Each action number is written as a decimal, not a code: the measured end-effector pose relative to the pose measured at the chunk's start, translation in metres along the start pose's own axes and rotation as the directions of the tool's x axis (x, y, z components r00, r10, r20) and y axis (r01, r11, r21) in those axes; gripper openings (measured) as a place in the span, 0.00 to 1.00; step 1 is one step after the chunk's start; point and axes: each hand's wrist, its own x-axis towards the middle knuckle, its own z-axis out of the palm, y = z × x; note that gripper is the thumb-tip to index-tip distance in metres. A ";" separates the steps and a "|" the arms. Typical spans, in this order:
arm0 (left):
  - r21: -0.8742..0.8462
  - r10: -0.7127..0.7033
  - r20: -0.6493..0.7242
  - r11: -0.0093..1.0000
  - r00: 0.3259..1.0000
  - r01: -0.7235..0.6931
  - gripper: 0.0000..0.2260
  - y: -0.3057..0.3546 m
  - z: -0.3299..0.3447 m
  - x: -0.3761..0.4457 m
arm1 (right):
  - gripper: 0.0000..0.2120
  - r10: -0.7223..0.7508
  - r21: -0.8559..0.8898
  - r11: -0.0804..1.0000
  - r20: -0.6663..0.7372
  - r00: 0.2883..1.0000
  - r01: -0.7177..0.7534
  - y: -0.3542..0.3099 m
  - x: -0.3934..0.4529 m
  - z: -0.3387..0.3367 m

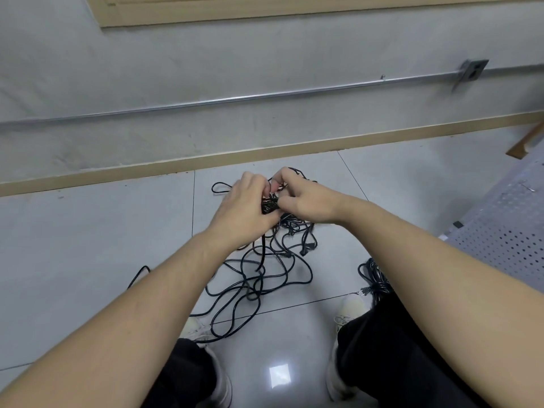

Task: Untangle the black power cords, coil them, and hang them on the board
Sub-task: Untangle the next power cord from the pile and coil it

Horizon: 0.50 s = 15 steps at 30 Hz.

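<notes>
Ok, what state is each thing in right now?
Knot: raised, gripped by both hands.
Left hand: holds knot.
Right hand: fingers pinch knot.
Cords: tangled, loose on floor.
Bundle: heaped by right shoe.

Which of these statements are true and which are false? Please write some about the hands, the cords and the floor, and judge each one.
1. Both hands, left hand and right hand, hold a knot of black cords. True.
2. The cords hang on a board. False: they lie tangled on the tiled floor.
3. A second cord bundle lies near the right shoe. True.
4. The floor is carpet. False: it is glossy tiles.
</notes>
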 end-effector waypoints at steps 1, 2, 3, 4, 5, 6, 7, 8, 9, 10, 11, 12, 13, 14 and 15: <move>-0.016 0.008 0.041 1.000 0.999 -0.007 0.12 0.003 0.001 0.002 | 0.09 -0.004 0.003 1.000 -0.011 1.000 0.004 -0.001 -0.001 0.001; -0.061 -0.007 0.099 0.998 0.995 0.014 0.06 0.006 0.002 0.002 | 0.08 -0.008 0.012 1.000 -0.024 1.000 0.009 0.000 -0.001 0.002; -0.122 -0.036 0.161 0.991 0.986 0.056 0.02 0.005 0.004 0.003 | 0.07 -0.017 0.018 1.000 -0.040 0.999 0.017 0.001 0.000 0.002; -0.175 -0.061 0.198 0.980 0.978 0.096 0.08 0.004 0.005 0.004 | 0.07 -0.024 0.004 1.000 -0.059 0.998 0.024 0.003 0.001 0.002; -0.224 -0.087 0.212 0.965 0.973 0.135 0.11 0.004 0.007 0.005 | 0.07 -0.023 -0.038 0.999 -0.082 0.996 0.020 0.006 0.004 0.002; -0.268 -0.113 0.212 0.948 0.971 0.169 0.12 0.001 0.009 0.006 | 0.07 -0.018 -0.107 0.994 -0.120 0.993 0.005 0.009 0.007 0.001; -0.306 -0.131 0.199 0.933 0.971 0.189 0.12 0.000 0.009 0.006 | 0.09 -0.011 -0.182 0.983 -0.185 0.983 -0.024 0.012 0.010 -0.001; -0.338 -0.146 0.192 0.919 0.970 0.205 0.11 -0.001 0.009 0.008 | 0.11 -0.005 -0.244 0.968 -0.275 0.961 -0.065 0.014 0.013 -0.004; -0.369 -0.166 0.183 0.902 0.969 0.224 0.10 -0.003 0.008 0.009 | 0.13 0.012 -0.282 0.951 -0.373 0.928 -0.126 0.015 0.015 -0.008; -0.392 -0.188 0.166 0.888 0.968 0.240 0.10 -0.002 0.006 0.009 | 0.16 0.053 -0.301 0.931 -0.445 0.894 -0.205 0.015 0.017 -0.012; -0.425 -0.215 0.147 0.868 0.965 0.258 0.09 -0.002 0.005 0.010 | 0.19 0.122 -0.318 0.900 -0.474 0.872 -0.298 0.015 0.019 -0.016; -0.465 -0.242 0.131 0.842 0.961 0.275 0.09 -0.003 0.002 0.011 | 0.22 0.215 -0.344 0.854 -0.452 0.865 -0.392 0.017 0.021 -0.018; -0.508 -0.270 0.122 0.810 0.955 0.294 0.08 -0.003 0.000 0.012 | 0.25 0.313 -0.372 0.805 -0.396 0.863 -0.463 0.020 0.023 -0.018; -0.541 -0.284 0.120 0.784 0.951 0.303 0.08 -0.003 -0.003 0.013 | 0.29 0.399 -0.396 0.763 -0.332 0.855 -0.511 0.023 0.024 -0.016; -0.562 -0.292 0.126 0.767 0.948 0.310 0.08 -0.003 -0.004 0.013 | 0.34 0.465 -0.401 0.740 -0.274 0.842 -0.540 0.025 0.025 -0.013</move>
